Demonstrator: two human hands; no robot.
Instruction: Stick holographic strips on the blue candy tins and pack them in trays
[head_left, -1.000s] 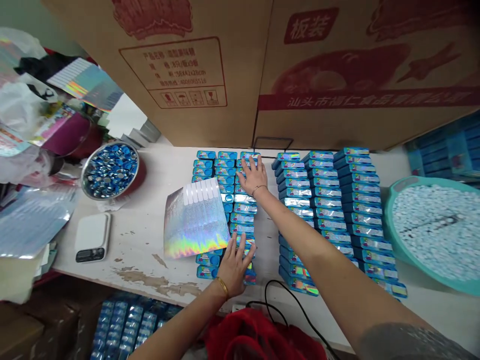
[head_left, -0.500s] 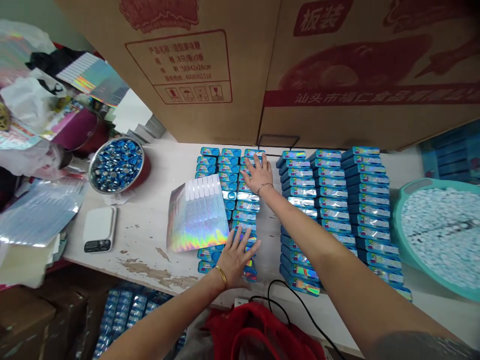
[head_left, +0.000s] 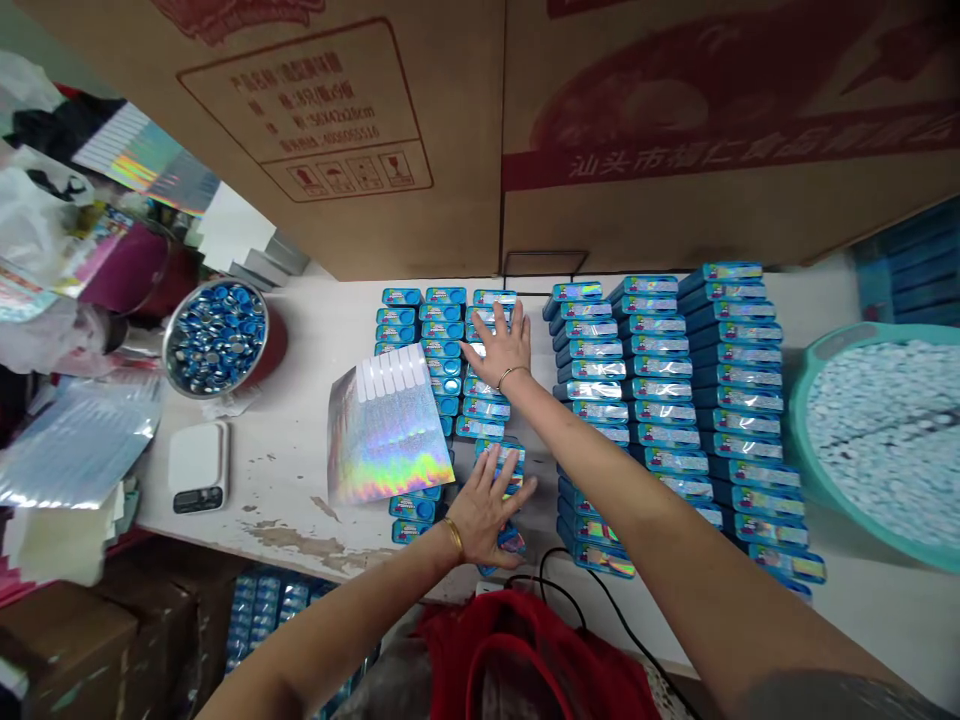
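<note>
My right hand (head_left: 501, 348) lies with fingers spread on the upper part of the rightmost column in a block of small blue cases (head_left: 446, 330). Lower down, my left hand (head_left: 484, 505) rests flat, fingers apart, over several cases (head_left: 499, 455) at the near end of that column. These lower cases sit a little to the right of the upper ones, and my palm hides part of them. To the left of both hands, a shiny rainbow sticker sheet (head_left: 390, 430) with white strips covers some cases.
Long columns of blue cases (head_left: 660, 390) stand to the right, beside a teal basin (head_left: 806, 400) of pale pieces. Leftward are a bowl (head_left: 277, 335) of blue-and-silver pieces and a white scale (head_left: 199, 455). Large cartons (head_left: 450, 220) wall off the back; a black cable (head_left: 622, 620) crosses the front edge.
My left hand has slid right, and the lower cases under it have shifted right, out of line with their column. My right hand stays on the upper cases. The camera view has shifted slightly.
</note>
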